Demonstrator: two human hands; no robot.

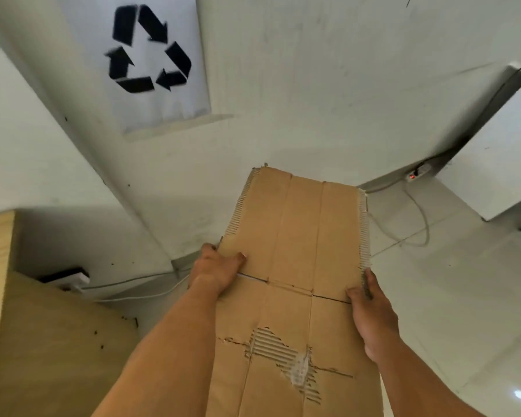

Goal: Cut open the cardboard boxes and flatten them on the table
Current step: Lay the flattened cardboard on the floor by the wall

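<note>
A flattened brown cardboard sheet (298,236) stretches away from me, held in the air above the floor. It has lengthwise creases, ragged corrugated side edges and a torn patch near my end. My left hand (215,269) grips its left edge, thumb on top of the sheet. My right hand (372,308) holds the right edge a little nearer to me. Both forearms reach in from below.
A wooden table (42,341) stands at the lower left. A white sheet with a black recycling symbol (148,49) hangs on the wall. A power strip (418,173) and cables lie on the tiled floor, with a white adapter (73,279) by the table.
</note>
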